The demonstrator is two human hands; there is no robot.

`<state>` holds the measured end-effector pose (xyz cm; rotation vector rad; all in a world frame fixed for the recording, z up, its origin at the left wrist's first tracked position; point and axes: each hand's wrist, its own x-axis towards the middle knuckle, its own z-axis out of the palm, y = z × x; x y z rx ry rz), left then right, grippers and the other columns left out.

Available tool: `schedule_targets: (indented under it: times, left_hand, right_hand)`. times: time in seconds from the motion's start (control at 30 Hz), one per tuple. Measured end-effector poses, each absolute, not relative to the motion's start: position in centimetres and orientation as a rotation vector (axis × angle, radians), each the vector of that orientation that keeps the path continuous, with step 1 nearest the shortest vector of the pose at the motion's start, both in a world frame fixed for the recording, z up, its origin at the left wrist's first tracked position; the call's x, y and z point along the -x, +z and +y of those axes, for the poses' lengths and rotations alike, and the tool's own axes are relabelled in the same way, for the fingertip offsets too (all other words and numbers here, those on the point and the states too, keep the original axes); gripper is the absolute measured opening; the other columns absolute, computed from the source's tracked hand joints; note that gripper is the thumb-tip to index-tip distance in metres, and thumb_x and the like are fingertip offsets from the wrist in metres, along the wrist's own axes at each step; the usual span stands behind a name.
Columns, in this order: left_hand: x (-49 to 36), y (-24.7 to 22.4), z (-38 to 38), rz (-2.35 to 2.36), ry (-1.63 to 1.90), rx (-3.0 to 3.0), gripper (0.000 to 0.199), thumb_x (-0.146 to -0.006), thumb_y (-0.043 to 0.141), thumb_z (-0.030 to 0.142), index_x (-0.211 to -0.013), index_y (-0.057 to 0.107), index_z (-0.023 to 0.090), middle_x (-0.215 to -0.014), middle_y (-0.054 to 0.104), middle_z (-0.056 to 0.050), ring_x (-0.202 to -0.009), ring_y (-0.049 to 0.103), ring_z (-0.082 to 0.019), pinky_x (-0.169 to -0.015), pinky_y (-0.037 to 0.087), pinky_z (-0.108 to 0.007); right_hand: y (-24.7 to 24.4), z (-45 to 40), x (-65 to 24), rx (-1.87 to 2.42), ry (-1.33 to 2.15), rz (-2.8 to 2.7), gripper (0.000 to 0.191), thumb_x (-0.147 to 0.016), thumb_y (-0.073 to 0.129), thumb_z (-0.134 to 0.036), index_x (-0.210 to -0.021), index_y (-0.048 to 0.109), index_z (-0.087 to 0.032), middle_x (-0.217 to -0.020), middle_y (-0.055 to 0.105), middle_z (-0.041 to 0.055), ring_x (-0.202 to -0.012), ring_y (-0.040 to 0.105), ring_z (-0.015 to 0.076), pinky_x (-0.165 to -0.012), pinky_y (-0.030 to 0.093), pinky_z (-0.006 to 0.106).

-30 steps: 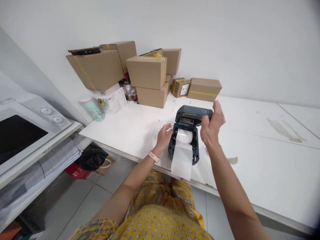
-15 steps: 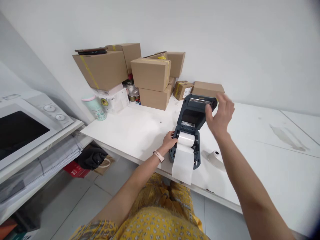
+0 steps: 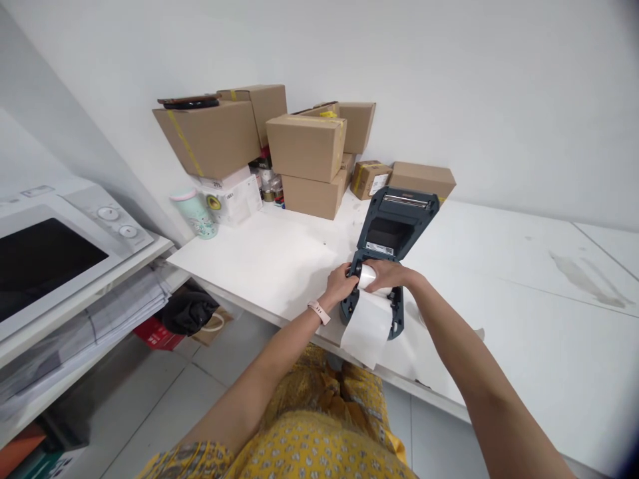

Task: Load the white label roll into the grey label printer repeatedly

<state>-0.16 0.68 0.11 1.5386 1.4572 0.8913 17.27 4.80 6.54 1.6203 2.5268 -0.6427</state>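
Observation:
A dark grey label printer (image 3: 399, 207) stands on the white table near its front edge, lid tilted up. Inside its body lies a white paper roll (image 3: 367, 275), and a strip of paper (image 3: 367, 326) runs from it out over the front and the table edge. My left hand (image 3: 340, 285) grips the printer's left side by the roll's end, fingertips partly hidden. Over the roll, my right hand (image 3: 388, 274) is curled with thumb and fingers around it, covering its right part. Behind my right forearm, another white roll is almost wholly hidden.
Several cardboard boxes (image 3: 307, 150) are stacked at the back against the wall. A mint-green tumbler (image 3: 197, 216) stands beside a white box (image 3: 237, 199) at the table's left end. To the left, a white microwave (image 3: 100, 233) sits on a shelf unit with papers below.
My right hand has come down from the raised lid onto the paper roll. The left hand stays on the printer's side. The view has shifted slightly.

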Motion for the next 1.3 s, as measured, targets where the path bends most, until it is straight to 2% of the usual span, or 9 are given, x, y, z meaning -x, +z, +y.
schedule_targets:
  times: [0.13,0.33,0.47,0.6,0.8,0.93,1.0,1.13,1.3]
  left_hand:
    - [0.2,0.5,0.7,1.470,0.859,-1.610,0.050,-0.074,0.054,0.019,-0.123,0.064,0.023,-0.120,0.071,-0.007,-0.110,0.065,-0.028,-0.091,0.048,-0.035]
    - [-0.1,0.5,1.0,1.483,0.841,-1.598,0.050,-0.073,0.054,0.018,-0.121,0.065,0.022,-0.118,0.072,-0.007,-0.108,0.066,-0.028,-0.092,0.048,-0.035]
    - [-0.2,0.6,0.9,1.500,0.836,-1.580,0.048,-0.073,0.055,0.018,-0.119,0.066,0.022,-0.113,0.074,-0.006,-0.103,0.067,-0.026,-0.090,0.049,-0.034]
    - [-0.3,0.7,0.9,1.507,0.838,-1.555,0.050,-0.073,0.055,0.017,-0.122,0.066,0.021,-0.115,0.073,-0.006,-0.102,0.067,-0.025,-0.091,0.048,-0.033]
    - [-0.2,0.5,0.8,1.494,0.868,-1.551,0.051,-0.073,0.055,0.017,-0.123,0.066,0.021,-0.115,0.073,-0.006,-0.105,0.067,-0.026,-0.091,0.048,-0.034]
    - [-0.1,0.4,0.8,1.473,0.881,-1.565,0.050,-0.073,0.054,0.016,-0.121,0.067,0.023,-0.115,0.073,-0.004,-0.104,0.067,-0.024,-0.090,0.048,-0.032]
    - [-0.1,0.3,0.8,1.467,0.885,-1.573,0.050,-0.073,0.054,0.016,-0.121,0.067,0.023,-0.115,0.074,-0.004,-0.104,0.067,-0.024,-0.090,0.048,-0.032]
    - [-0.1,0.4,0.9,1.483,0.870,-1.564,0.051,-0.072,0.055,0.017,-0.122,0.066,0.022,-0.114,0.074,-0.005,-0.103,0.067,-0.025,-0.090,0.049,-0.032]
    - [-0.2,0.3,1.0,1.481,0.868,-1.545,0.051,-0.071,0.056,0.016,-0.120,0.067,0.022,-0.115,0.074,-0.005,-0.104,0.067,-0.025,-0.089,0.048,-0.032]
  right_hand:
    - [9.6,3.6,-19.6,-1.415,-0.979,2.667,0.071,-0.063,0.079,-0.044,-0.127,0.058,-0.023,-0.126,0.067,0.0075,-0.113,0.064,0.0287,-0.094,0.052,0.035]
    - [12.4,0.3,-27.0,-1.641,-1.374,2.922,0.076,-0.063,0.079,-0.053,-0.129,0.052,-0.025,-0.131,0.063,0.0095,-0.118,0.061,0.0321,-0.096,0.052,0.038]
    - [9.8,0.3,-30.8,-2.036,-1.497,2.759,0.070,-0.066,0.077,-0.042,-0.129,0.051,-0.025,-0.132,0.061,0.0129,-0.111,0.063,0.0295,-0.086,0.055,0.035]
    - [4.9,2.0,-31.9,-2.459,-1.228,2.508,0.068,-0.062,0.075,-0.035,-0.125,0.054,-0.021,-0.115,0.067,0.0110,-0.096,0.065,0.0256,-0.072,0.055,0.030]
    - [0.4,2.7,-30.4,-2.560,-1.315,2.361,0.081,-0.059,0.079,-0.040,-0.132,0.050,-0.018,-0.116,0.067,0.0121,-0.100,0.065,0.0269,-0.078,0.057,0.035]
    - [0.8,1.5,-32.0,-2.510,-1.463,2.364,0.088,-0.063,0.079,-0.052,-0.139,0.047,-0.022,-0.134,0.061,0.0153,-0.115,0.063,0.0309,-0.095,0.053,0.043]
    - [1.4,0.7,-34.1,-2.507,-1.564,2.352,0.077,-0.070,0.074,-0.058,-0.136,0.053,-0.026,-0.140,0.058,0.0144,-0.122,0.061,0.0319,-0.100,0.050,0.046]
    - [2.0,-1.6,-37.1,-2.418,-1.548,2.237,0.055,-0.066,0.074,-0.060,-0.106,0.073,-0.023,-0.118,0.071,0.0143,-0.114,0.064,0.0362,-0.096,0.051,0.047]
    - [1.3,-3.9,-34.6,-2.035,-1.649,2.258,0.053,-0.063,0.075,-0.053,-0.107,0.073,-0.022,-0.110,0.074,0.0083,-0.098,0.069,0.0292,-0.087,0.054,0.039]
